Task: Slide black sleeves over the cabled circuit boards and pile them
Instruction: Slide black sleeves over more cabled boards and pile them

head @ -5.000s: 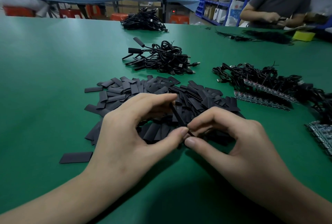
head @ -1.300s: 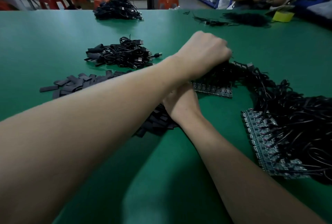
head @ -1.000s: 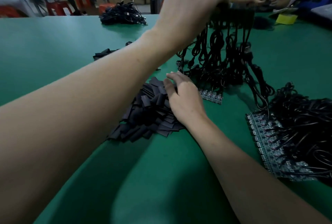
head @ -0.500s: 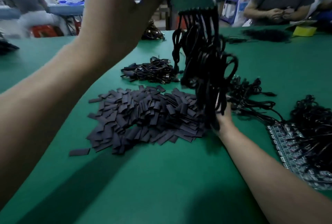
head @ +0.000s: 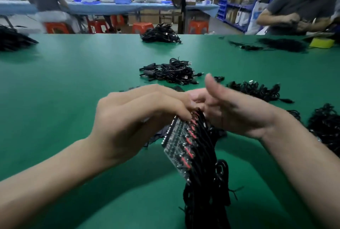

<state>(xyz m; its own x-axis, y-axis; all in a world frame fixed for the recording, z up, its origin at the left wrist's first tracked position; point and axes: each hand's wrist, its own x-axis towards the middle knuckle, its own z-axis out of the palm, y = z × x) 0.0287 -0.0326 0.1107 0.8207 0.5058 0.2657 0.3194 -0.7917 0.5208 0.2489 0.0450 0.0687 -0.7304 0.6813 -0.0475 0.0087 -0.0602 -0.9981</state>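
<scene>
My left hand (head: 136, 120) grips the top end of a strip of joined circuit boards (head: 179, 146), tilted down toward me above the table. Red-marked joints line the strip, and its black cables (head: 206, 195) hang in a thick bunch to the table's near edge. My right hand (head: 231, 113) meets the strip's top from the right, thumb raised, its fingers touching the cables beside my left fingertips. The black sleeves (head: 155, 137) lie mostly hidden under my hands; only a few dark pieces show.
A pile of sleeved cables (head: 171, 72) lies beyond my hands on the green table (head: 64, 81). More cable heaps sit at the right (head: 257, 91), the far right (head: 325, 127) and the far middle (head: 160, 35). Another person (head: 298, 8) works at the back right, near a yellow sponge (head: 321, 42).
My left hand has brought the board strip down from overhead to just in front of me. My right hand has risen from the table to meet its top end.
</scene>
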